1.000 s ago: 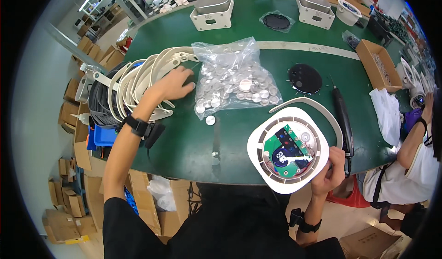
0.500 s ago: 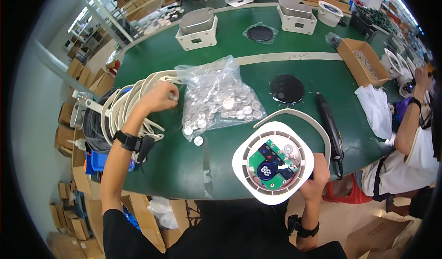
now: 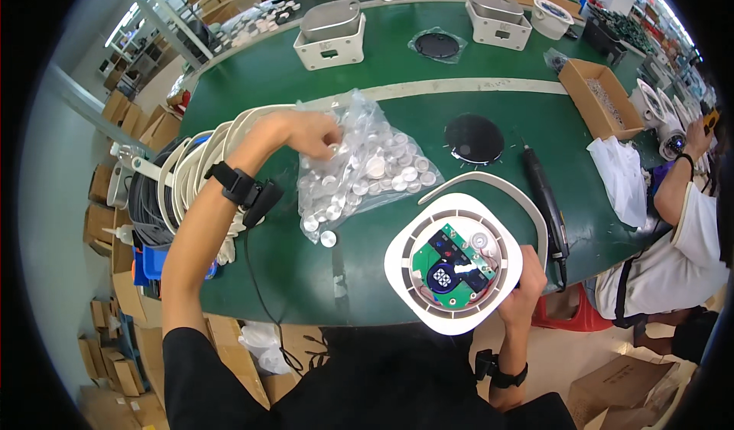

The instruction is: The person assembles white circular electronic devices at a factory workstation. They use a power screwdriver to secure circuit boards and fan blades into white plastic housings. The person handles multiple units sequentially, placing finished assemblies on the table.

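Observation:
My left hand (image 3: pixel 312 133) is over the upper left of a clear plastic bag (image 3: pixel 359 113), its fingers closed in a pinch with a small silver disc (image 3: pixel 333 148) partly visible at the tips. Many similar round silver pieces lie inside the bag. One loose silver disc (image 3: pixel 328 239) rests on the table just below it. My right hand (image 3: pixel 524 292) grips the right side of a white rounded-square housing (image 3: pixel 397 258), tilted to show its open face. Inside sits a green circuit board (image 3: pixel 456 304) with a lit round display. A pale strap (image 3: pixel 527 199) curves around the housing's upper right.
Black round disc (image 3: pixel 474 139) and a black electric screwdriver (image 3: pixel 544 201) lie on the green table (image 3: pixel 290 277). Coiled cables (image 3: pixel 172 189) are at left. A cardboard box of small parts (image 3: pixel 600 101) and a white bag (image 3: pixel 618 181) stand right, near a co-worker's arm (image 3: pixel 673 189).
My left hand has moved right, from beside the coiled cables onto the plastic bag. The right hand still holds the housing, nearly unmoved. The view has shifted slightly.

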The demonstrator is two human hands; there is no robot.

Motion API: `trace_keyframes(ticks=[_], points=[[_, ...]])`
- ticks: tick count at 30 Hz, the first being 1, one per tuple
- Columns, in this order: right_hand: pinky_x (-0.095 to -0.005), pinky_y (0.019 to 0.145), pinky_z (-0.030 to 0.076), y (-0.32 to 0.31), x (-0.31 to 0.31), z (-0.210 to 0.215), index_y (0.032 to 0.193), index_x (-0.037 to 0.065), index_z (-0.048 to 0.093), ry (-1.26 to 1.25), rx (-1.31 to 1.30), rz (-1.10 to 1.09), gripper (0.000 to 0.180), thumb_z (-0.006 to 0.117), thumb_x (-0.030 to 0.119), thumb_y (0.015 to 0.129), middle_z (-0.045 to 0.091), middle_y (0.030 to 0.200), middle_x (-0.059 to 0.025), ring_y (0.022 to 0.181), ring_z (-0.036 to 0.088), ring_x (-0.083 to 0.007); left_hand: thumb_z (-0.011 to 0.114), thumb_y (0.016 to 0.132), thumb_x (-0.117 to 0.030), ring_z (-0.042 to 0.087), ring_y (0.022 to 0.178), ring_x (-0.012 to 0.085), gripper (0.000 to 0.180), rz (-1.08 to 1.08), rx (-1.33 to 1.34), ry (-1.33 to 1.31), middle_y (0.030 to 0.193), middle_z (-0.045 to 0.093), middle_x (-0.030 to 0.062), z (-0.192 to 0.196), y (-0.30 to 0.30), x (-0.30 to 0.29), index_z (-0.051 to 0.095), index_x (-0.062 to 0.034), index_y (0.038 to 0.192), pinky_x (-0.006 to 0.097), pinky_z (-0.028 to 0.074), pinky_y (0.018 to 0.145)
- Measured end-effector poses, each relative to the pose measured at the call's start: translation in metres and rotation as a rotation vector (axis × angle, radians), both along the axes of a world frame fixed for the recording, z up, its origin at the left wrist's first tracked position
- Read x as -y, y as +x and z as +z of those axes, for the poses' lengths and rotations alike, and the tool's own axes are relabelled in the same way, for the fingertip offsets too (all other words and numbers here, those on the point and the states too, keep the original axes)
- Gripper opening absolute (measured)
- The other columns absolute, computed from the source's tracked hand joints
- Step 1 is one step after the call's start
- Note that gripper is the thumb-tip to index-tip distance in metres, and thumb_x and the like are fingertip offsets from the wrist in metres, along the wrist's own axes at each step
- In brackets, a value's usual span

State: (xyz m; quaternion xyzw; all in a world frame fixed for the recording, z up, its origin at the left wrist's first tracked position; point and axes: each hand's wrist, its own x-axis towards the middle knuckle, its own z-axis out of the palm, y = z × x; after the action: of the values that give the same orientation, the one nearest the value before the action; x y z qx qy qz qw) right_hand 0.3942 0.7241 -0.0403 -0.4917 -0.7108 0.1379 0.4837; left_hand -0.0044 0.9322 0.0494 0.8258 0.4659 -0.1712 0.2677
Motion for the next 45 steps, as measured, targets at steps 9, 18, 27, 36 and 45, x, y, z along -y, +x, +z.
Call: trace_keyframes(ticks=[9,18,27,36,45], points=[[-0.0386,0.078,0.051,0.006,0.007,-0.008,0.108,-0.005,0.064,-0.117,-0.119,0.006,0.033,0.069,0.012,0.08,0.065,0.1,-0.0178,0.088,0.065,-0.034,0.066,0.086,-0.01,0.063,0.104,0.0388,0.033,0.125,0.152,0.797,0.11,0.064,0.0212,0.027,0.012,0.091,0.063,0.0022,0.117,0.045,0.051,0.092],[-0.0457,0.116,0.036,-0.004,-0.001,0.014,0.147,-0.002,0.047,-0.285,-0.35,0.585,0.075,0.072,0.018,0.079,0.046,0.151,-0.0248,0.14,0.047,-0.0385,0.073,0.082,-0.007,0.063,0.096,0.0424,0.034,0.262,0.194,0.405,0.109,0.06,0.0189,-0.014,0.051,0.225,0.062,-0.0015,0.114,0.046,0.054,0.081],[-0.0454,0.098,0.052,-0.065,0.034,0.011,0.146,0.005,0.05,-0.197,-0.313,0.581,0.079,0.083,0.014,0.075,0.049,0.142,-0.0237,0.123,0.056,-0.0419,0.074,0.087,-0.009,0.068,0.077,0.0191,0.019,0.451,0.368,0.877,0.09,0.072,0.0156,0.027,0.016,0.086,0.07,0.0027,0.101,0.033,0.056,0.073],[-0.0407,0.087,0.055,-0.017,0.014,0.01,0.117,0.003,0.068,-0.235,-0.325,0.354,0.042,0.076,0.001,0.075,0.065,0.119,-0.0161,0.1,0.065,-0.0347,0.076,0.083,-0.011,0.07,0.086,0.0327,0.033,-0.469,0.406,0.1,0.105,0.068,0.0149,0.028,0.145,0.067,0.068,-0.0042,0.114,0.042,0.056,0.074],[-0.0383,0.084,0.053,0.014,0.001,0.032,0.104,0.0,0.07,-0.049,0.007,-0.186,0.027,0.067,-0.008,0.079,0.065,0.112,-0.0158,0.1,0.064,-0.0327,0.07,0.082,-0.022,0.07,0.075,0.0384,0.019,-0.834,0.146,0.271,0.075,0.069,0.014,-0.011,0.163,0.066,0.067,-0.0033,0.086,0.048,0.056,0.067]])
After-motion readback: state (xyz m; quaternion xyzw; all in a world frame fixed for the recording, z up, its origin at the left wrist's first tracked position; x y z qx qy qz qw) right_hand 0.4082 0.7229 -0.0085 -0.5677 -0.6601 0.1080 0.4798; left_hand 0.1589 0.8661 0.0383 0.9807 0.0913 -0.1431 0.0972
